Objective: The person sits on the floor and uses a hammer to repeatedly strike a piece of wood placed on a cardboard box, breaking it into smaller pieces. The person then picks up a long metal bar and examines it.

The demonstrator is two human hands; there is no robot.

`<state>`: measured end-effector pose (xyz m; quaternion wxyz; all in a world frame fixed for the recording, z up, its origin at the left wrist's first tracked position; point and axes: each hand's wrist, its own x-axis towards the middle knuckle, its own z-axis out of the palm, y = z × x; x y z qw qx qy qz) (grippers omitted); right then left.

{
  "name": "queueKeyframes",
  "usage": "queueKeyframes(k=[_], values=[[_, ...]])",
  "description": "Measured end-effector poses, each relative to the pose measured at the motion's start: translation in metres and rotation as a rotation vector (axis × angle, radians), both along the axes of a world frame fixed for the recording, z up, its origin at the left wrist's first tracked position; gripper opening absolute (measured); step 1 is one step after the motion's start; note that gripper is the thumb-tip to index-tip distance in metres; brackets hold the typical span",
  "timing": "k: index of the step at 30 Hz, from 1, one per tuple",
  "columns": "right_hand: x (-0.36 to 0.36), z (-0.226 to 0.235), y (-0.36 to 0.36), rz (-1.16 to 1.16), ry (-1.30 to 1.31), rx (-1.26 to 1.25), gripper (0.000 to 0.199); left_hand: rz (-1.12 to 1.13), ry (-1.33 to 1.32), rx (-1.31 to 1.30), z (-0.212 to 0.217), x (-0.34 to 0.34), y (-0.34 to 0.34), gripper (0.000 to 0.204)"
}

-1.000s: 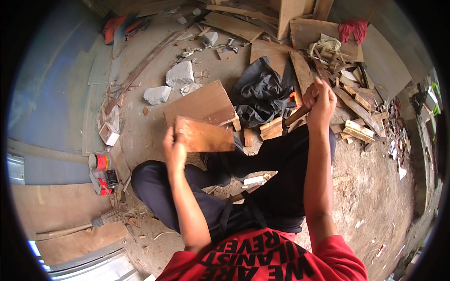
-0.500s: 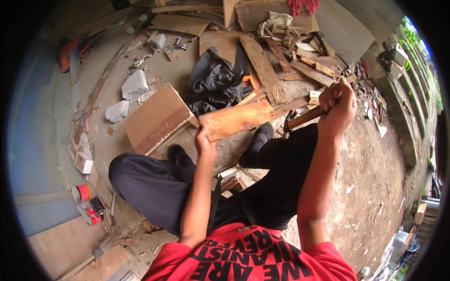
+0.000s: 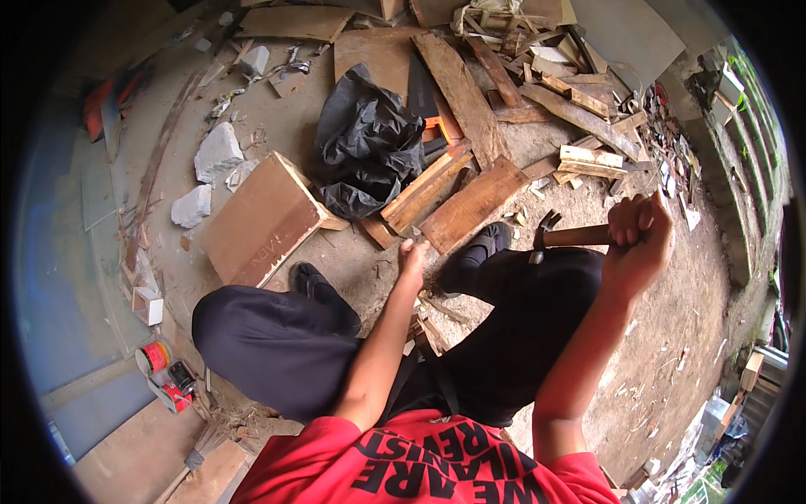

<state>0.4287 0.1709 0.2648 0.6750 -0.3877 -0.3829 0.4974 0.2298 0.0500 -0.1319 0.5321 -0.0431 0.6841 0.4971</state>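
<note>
My right hand [image 3: 640, 245] is wrapped round the wooden handle of a claw hammer [image 3: 581, 236]. The hammer's metal head lies to the left of the fist, just above my right knee. Ahead of my lap, my left hand [image 3: 411, 256] grips the near left end of a flat brown wooden board [image 3: 477, 206], which slants away to the upper right. How its fingers sit around the board is partly hidden. Next to that board lies a lighter strip of wood [image 3: 428, 189]. A crumpled black plastic sheet [image 3: 365, 143] is just beyond, beside an orange-edged tool [image 3: 437, 128].
A wooden box-like panel [image 3: 264, 218] stands left of my feet. White rubble blocks [image 3: 218, 153] lie farther left. Scrap planks [image 3: 579, 122] are heaped at the far right. Red cans [image 3: 154, 359] sit at the lower left, near a broom [image 3: 197, 458].
The board has swung right and turned, now showing a darker face. My left hand moved right with it. My right hand and the hammer shifted right and slightly lower.
</note>
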Motion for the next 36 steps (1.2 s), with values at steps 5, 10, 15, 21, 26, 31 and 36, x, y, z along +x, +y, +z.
queueKeyframes(k=[5, 10, 15, 21, 26, 31, 36], values=[[0.005, -0.005, 0.002, 0.012, 0.013, -0.011, 0.033, 0.151, 0.381, 0.053, -0.070, -0.048, -0.015, 0.031], [0.007, -0.004, 0.001, 0.019, -0.046, -0.010, 0.035, 0.007, 0.820, -0.294, -0.096, -0.090, -0.016, 0.071], [0.013, -0.006, -0.007, 0.019, -0.078, -0.002, 0.036, -0.336, 1.178, 0.052, -0.025, -0.076, 0.010, 0.068], [0.006, 0.001, -0.014, 0.077, -0.070, -0.004, 0.035, -0.253, 0.967, 0.229, -0.028, -0.079, 0.019, 0.050], [0.006, 0.001, -0.018, 0.126, -0.081, 0.004, 0.032, -0.493, 1.057, 0.257, -0.020, -0.087, 0.024, 0.026], [0.016, -0.003, -0.020, 0.134, -0.086, 0.028, 0.032, -0.730, 1.176, 0.453, 0.018, -0.034, 0.034, 0.031], [0.013, -0.001, -0.020, 0.115, -0.078, -0.002, 0.033, -0.999, 1.258, 0.479, 0.002, -0.032, 0.016, 0.057]])
